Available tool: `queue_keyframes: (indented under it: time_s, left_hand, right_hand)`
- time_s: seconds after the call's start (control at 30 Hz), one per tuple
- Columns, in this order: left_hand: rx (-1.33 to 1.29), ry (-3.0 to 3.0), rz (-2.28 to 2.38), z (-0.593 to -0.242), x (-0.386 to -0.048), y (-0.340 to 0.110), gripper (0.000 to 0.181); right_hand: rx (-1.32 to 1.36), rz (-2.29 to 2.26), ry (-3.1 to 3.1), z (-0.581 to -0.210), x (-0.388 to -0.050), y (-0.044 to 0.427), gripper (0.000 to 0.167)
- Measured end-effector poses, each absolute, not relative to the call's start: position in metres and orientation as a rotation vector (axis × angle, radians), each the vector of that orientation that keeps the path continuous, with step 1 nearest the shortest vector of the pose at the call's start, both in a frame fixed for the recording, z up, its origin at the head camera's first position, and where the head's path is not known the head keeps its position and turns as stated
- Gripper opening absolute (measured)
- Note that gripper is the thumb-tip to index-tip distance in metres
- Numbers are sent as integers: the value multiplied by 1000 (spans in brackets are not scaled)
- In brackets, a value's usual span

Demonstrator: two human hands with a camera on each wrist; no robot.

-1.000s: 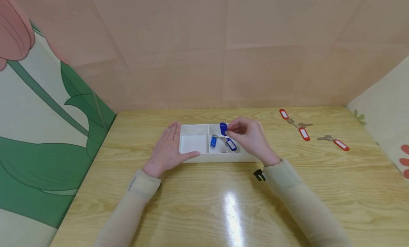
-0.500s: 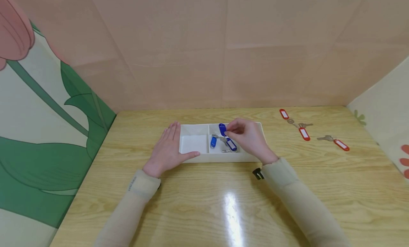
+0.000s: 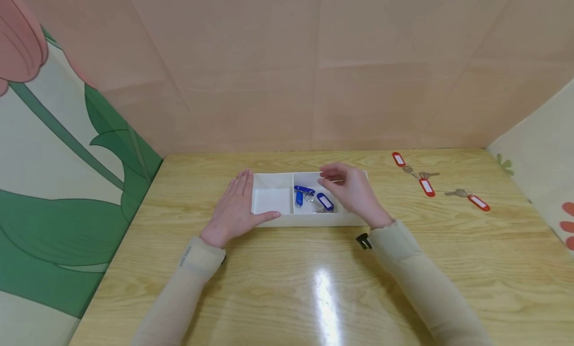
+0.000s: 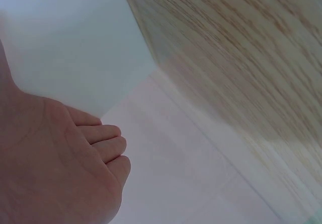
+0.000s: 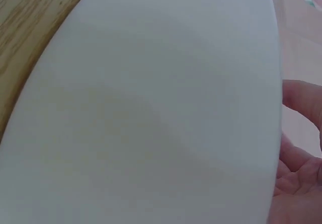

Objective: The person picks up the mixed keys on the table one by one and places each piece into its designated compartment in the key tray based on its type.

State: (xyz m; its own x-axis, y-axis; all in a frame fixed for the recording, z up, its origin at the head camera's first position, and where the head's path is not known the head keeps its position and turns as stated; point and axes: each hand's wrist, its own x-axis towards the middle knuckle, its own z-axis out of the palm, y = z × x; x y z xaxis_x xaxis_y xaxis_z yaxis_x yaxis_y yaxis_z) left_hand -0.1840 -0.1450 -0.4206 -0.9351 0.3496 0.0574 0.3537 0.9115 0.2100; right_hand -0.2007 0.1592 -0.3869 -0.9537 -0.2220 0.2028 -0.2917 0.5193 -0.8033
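Observation:
A white divided box (image 3: 309,220) stands on the wooden table. Flat along its left end lies my left hand (image 3: 229,209), fingers straight, thumb over the front rim. Over the right part of the box hovers my right hand (image 3: 352,190), fingers bent and parted with nothing between them. In the compartment right of the divider lie several keys with blue tags: a blue tag with a white label (image 3: 325,201), an upright-lying blue tag (image 3: 299,198) and a blue tag along the back (image 3: 304,189). The right hand hides the box's right end.
On the table to the right lie keys with red tags: a rear red tag (image 3: 398,159), a middle red tag (image 3: 427,187) and a right red tag (image 3: 479,202). A pinkish wall rises behind the table (image 3: 269,286), and painted panels flank it.
My right hand has let go of the blue tag it pinched; that tag now lies in the compartment with the others. The fingers have parted slightly. My left hand stays in place.

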Motion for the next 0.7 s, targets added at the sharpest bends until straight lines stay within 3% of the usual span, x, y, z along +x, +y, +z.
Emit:
queue_keyframes:
  time_s: [0.7]
  left_hand:
    - [-553, -3082, -324, -417, -183, -145, 130]
  right_hand:
    - [419, 1445, -2629, -384, -193, 176, 36]
